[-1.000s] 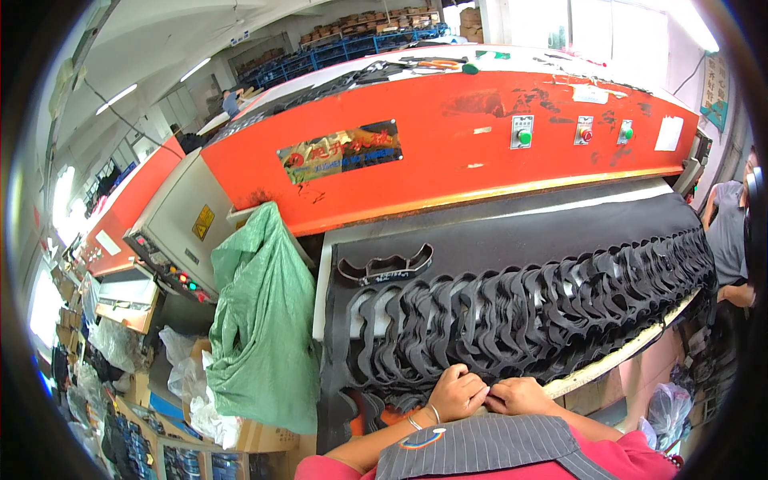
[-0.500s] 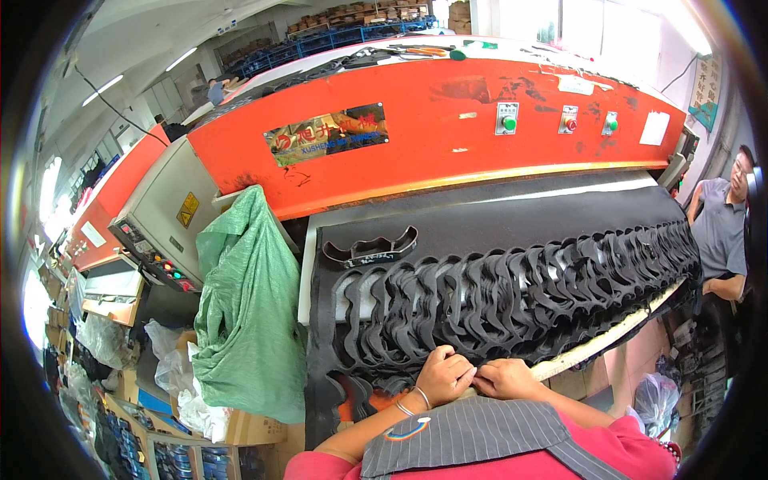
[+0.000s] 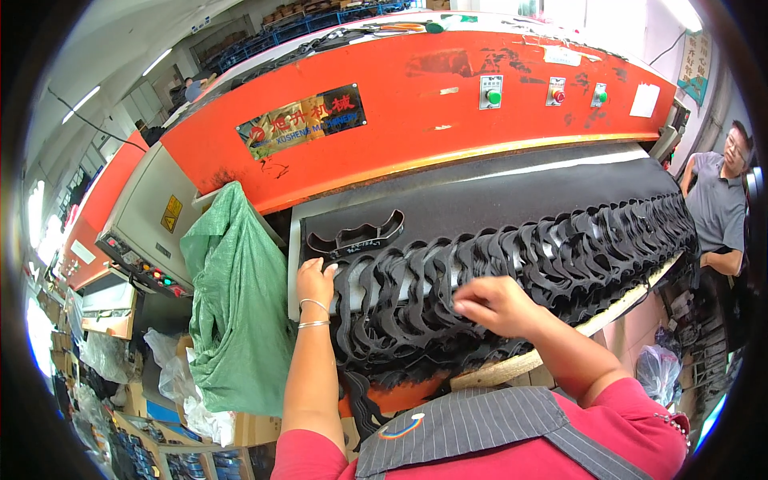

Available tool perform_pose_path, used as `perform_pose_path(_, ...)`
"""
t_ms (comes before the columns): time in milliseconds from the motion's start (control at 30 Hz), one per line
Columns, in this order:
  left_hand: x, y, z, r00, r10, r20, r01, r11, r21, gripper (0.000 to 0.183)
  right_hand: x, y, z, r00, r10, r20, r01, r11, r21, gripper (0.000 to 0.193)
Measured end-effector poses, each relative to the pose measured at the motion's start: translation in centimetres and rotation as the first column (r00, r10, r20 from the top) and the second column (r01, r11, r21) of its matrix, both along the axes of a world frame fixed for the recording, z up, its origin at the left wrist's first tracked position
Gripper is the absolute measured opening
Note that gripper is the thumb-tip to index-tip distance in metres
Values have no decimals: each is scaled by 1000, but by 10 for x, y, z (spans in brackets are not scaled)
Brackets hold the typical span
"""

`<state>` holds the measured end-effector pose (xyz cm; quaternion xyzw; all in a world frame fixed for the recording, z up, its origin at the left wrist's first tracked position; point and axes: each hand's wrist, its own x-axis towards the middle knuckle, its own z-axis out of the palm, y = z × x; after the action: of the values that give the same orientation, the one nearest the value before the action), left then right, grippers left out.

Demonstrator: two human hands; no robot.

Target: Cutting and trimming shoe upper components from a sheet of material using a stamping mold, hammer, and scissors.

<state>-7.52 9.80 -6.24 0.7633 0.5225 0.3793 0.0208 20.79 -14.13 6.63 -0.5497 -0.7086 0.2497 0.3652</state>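
A long black sheet (image 3: 528,188) lies on the press bed, its near half cut into rows of wavy black strips (image 3: 560,248). At its left edge my left hand (image 3: 318,282), with two bracelets on the wrist, has its fingers bent over the black sheet's border. Just beyond it rests a dark curved cutting die (image 3: 358,237) with light markings on its side. My right hand (image 3: 498,307) hovers over the middle of the cut rows, fingers curled in, thumb beside the index finger; nothing shows between them. Loose strips (image 3: 364,404) hang below the near edge.
The orange press beam (image 3: 424,104) with its buttons spans the far side. A grey control box (image 3: 148,216) and a green sack (image 3: 236,312) stand at left. A pale board edge (image 3: 512,370) runs along the front. At the right stands another person (image 3: 716,204).
My hands have parted from the front edge. The left has gone up and left to the sheet's border; the right has lifted over the cut rows. Strips at the near left have shifted.
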Motion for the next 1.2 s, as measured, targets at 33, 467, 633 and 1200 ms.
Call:
perform_pose_path(33,1,7,-8,993,65,-102,-65,998,4,29,-1,20,-11,1000,-9,21,7,997,81,23)
perform_pose_path(467,12,19,-37,961,-15,-277,85,967,241,24,-18,179,-93,832,-314,457,300,948,105,43)
perform_pose_path(633,6,23,-30,982,38,-183,-28,998,55,33,-15,181,-112,906,-328,269,275,937,216,49)
perform_pose_path(1200,19,17,-17,955,112,-276,-120,993,-13,36,-15,189,-121,911,-357,205,320,928,193,46)
